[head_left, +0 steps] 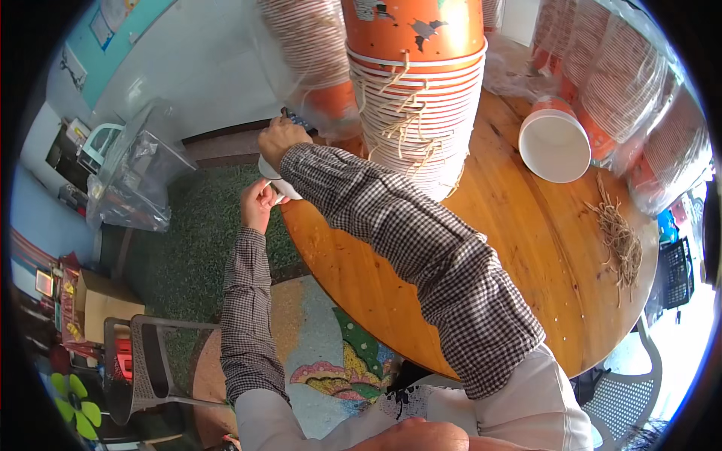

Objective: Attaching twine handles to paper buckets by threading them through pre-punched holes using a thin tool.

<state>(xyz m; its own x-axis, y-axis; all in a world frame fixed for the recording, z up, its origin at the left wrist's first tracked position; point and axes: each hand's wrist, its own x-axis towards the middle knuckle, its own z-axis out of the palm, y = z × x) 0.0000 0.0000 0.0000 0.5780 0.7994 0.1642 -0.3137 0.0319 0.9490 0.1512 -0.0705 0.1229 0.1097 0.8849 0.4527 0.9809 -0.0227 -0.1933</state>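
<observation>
My left hand [259,203] is at the table's left edge, its fingers pinched at the rim of a white paper bucket [289,189], mostly hidden by my right sleeve. Just above it, my right hand [284,140] is closed, palm turned away; a small dark and blue patterned thing [301,120] shows past its fingers, too little to name. Beside my right arm rises a tall upside-down stack of orange and white paper buckets [421,98], with short pieces of twine [406,124] hanging from their rims.
On the round wooden table [519,263], a single bucket [555,146] lies on its side, white inside facing me. A bundle of loose twine [620,237] lies at the right edge. Plastic-wrapped bucket stacks [624,83] stand behind. Chairs [143,361] flank the table.
</observation>
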